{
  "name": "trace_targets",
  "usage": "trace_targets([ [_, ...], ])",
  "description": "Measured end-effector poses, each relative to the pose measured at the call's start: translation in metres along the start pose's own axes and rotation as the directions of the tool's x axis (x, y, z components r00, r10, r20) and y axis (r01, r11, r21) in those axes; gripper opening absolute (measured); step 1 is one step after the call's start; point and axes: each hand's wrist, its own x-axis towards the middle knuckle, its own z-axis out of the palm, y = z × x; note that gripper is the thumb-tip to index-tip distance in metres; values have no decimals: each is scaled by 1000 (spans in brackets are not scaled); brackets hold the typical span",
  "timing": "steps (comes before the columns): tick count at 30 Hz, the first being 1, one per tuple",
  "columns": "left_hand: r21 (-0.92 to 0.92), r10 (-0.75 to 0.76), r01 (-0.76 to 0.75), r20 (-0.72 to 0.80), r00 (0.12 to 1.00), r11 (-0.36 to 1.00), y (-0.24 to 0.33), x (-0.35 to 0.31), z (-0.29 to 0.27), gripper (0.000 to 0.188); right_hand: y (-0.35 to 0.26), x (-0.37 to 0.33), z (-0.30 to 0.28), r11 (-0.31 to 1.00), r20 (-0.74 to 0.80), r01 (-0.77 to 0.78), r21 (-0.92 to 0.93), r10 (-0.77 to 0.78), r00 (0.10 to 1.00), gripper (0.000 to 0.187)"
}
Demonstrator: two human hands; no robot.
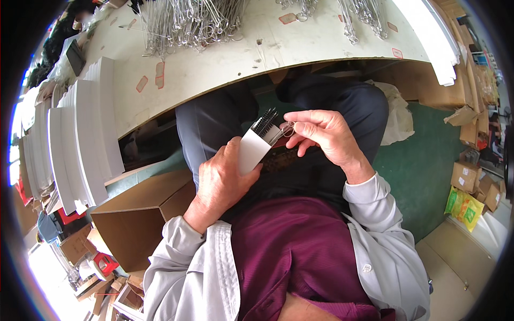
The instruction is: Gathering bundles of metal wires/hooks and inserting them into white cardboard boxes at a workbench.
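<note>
My left hand (222,174) is wrapped around a small narrow white box (252,152), tilted with its open end up and to the right. Black-bristled brush heads (265,122) stick out of that end. Beside them, wire brush handles (282,132) with ringed ends also poke out. My right hand (326,134) has its thumb and forefinger at those rings, pinching them, with the other fingers loosely curled. How far the brushes reach into the box is hidden by its walls.
Piles of looped wire brushes (193,24) lie on the pale worktable (214,75). Stacked white cartons (88,134) stand at the left. An open cardboard box (134,224) is beside my left arm. More white sheets (428,37) lie at the table's right end.
</note>
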Motion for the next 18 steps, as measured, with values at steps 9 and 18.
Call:
trace_targets([
  [9,-43,-58,59,42,997,997,0,-1,3,63,23,9,13,802,-104,247,-544,-356,929,15],
  [18,-32,-15,15,5,1000,999,0,-4,8,63,31,15,23,500,38,424,-755,-612,790,13],
])
